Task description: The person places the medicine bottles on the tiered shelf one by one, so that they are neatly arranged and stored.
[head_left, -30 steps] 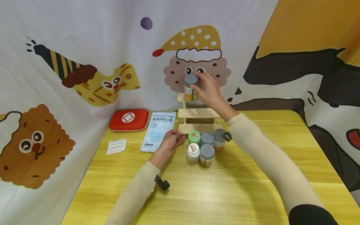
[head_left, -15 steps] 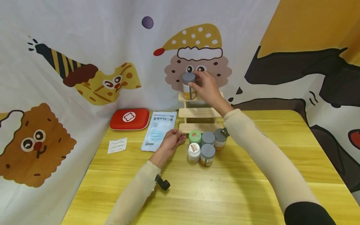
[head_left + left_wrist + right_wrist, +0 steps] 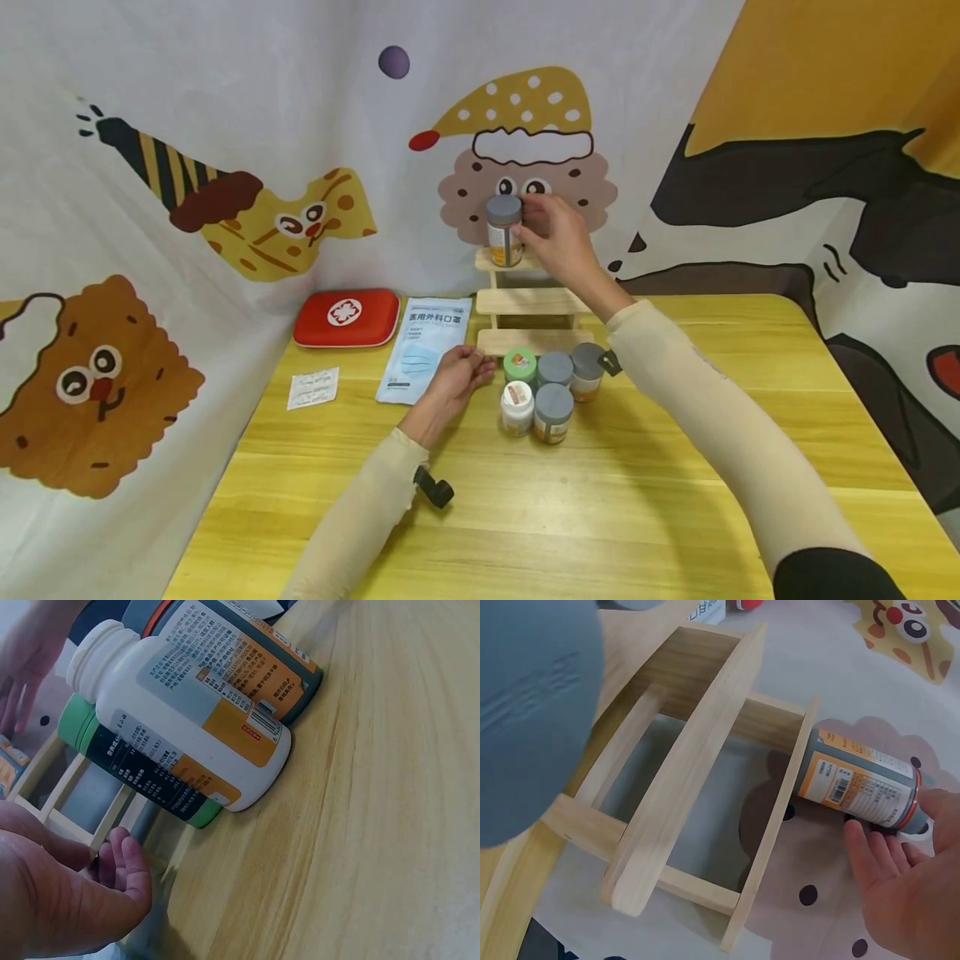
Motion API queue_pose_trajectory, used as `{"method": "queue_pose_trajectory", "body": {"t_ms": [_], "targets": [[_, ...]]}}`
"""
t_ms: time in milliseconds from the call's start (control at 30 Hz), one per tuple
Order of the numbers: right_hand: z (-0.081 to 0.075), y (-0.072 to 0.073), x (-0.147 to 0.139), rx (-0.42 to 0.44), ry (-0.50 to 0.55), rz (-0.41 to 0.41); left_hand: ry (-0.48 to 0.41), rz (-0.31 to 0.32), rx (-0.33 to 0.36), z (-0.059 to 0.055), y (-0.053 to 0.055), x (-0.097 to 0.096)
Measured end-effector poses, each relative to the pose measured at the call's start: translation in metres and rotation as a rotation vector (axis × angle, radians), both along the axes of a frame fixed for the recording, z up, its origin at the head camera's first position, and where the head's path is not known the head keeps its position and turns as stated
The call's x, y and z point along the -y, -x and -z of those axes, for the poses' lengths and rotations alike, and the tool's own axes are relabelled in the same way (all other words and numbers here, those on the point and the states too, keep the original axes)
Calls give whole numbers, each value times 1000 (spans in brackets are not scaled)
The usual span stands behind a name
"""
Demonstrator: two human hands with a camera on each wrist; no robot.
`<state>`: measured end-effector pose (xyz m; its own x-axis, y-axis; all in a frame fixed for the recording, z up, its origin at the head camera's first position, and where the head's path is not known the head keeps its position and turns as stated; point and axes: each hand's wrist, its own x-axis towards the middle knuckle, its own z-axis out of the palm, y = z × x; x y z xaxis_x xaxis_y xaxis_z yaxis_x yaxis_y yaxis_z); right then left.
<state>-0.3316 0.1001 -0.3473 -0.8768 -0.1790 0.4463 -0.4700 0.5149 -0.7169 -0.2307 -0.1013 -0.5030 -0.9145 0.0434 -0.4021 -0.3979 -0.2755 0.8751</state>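
Note:
A grey-lidded jar [image 3: 504, 242] with a white and orange label stands upright on the top step of a small wooden tiered stand [image 3: 534, 300], at its left end. My right hand [image 3: 558, 242] is beside it, thumb right at the jar's neck. In the right wrist view the other fingers [image 3: 861, 847] extend loosely alongside the jar. At the bottom step's left end, my left hand [image 3: 453, 379] pinches the stand's edge between thumb and bent fingers. Before the stand are a green-lidded bottle [image 3: 520, 364], a white bottle [image 3: 517, 410] and three grey-lidded jars [image 3: 553, 414].
Left of the stand lie a pale blue face mask packet [image 3: 423, 350], a red zip case [image 3: 345, 318] and a small blister pack [image 3: 312, 388]. All rest on a yellow wooden table [image 3: 525, 525]. A printed cloth [image 3: 300, 100] hangs right behind the stand.
The grey-lidded jar came down slightly left onto the top step. My right hand has since shifted right, its fingers easing off the jar. My left hand stayed at the stand.

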Motion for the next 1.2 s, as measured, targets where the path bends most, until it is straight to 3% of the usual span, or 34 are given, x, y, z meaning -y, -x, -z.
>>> {"method": "queue_pose_trajectory", "body": {"t_ms": [333,567,767,1200], "targets": [[-1,-24,-18,-16,29,-85,0,3,3,1,1,0],[3,-43,-32,4,103,-160,16,7,3,-1,2,0],[16,-66,-44,52,175,-209,16,7,-1,-1,3,1],[51,-116,-69,134,197,-283,14,5,-6,-2,2,1]]}}
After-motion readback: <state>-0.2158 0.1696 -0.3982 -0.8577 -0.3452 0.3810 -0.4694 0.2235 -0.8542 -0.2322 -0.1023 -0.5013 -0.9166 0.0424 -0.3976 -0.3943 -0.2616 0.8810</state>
